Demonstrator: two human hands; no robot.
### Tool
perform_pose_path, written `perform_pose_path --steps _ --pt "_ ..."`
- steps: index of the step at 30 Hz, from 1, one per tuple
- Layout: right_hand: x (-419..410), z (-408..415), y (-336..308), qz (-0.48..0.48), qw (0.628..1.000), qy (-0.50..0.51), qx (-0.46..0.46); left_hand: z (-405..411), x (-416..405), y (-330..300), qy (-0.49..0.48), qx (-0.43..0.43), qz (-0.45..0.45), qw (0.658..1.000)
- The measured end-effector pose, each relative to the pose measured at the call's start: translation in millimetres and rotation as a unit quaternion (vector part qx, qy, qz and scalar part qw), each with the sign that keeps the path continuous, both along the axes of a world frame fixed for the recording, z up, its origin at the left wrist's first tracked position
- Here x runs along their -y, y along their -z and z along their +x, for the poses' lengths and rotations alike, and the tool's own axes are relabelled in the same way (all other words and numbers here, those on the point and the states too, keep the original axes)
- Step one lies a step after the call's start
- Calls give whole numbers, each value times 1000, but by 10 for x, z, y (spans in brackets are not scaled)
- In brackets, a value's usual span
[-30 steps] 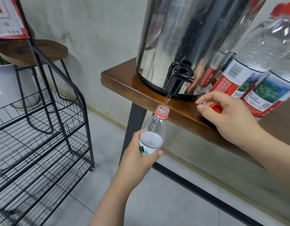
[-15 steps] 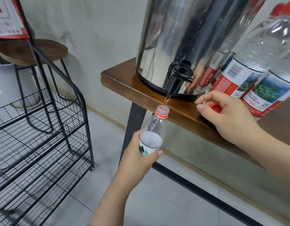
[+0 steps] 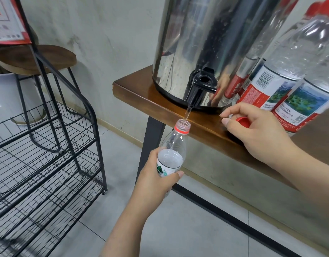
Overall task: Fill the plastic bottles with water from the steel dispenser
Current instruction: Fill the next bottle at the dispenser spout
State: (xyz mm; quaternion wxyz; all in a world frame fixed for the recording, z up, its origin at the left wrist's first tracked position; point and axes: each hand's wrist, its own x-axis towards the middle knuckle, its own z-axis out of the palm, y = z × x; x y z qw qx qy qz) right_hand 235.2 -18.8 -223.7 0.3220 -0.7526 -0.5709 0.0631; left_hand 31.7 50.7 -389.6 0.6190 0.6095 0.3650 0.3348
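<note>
The steel dispenser point(image 3: 206, 39) stands on a brown wooden table point(image 3: 139, 93). Water runs in a thin stream from its black tap point(image 3: 200, 89) into the open mouth of a small clear plastic bottle point(image 3: 173, 145) with a red neck ring. My left hand point(image 3: 156, 179) grips that bottle around its label, below the table edge; the water level sits just above my fingers. My right hand point(image 3: 260, 134) rests on the table edge with a red cap point(image 3: 243, 121) held under its fingers. Several capped, filled bottles point(image 3: 282, 75) stand to the right of the dispenser.
A black wire rack point(image 3: 43, 164) stands on the grey tiled floor at the left. Behind it are a round wooden stool point(image 3: 35, 58) and a white pot point(image 3: 6, 93). The table's black metal leg point(image 3: 150, 145) runs down just behind the bottle.
The water level in the held bottle has risen slightly. Both hands have stayed where they were.
</note>
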Motion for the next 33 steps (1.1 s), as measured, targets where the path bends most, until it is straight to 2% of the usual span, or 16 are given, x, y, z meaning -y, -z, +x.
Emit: perform_pose_path --steps 33 --pt "-12 16 16 10 1000 -4 1 -7 -11 -13 -4 -9 3 1000"
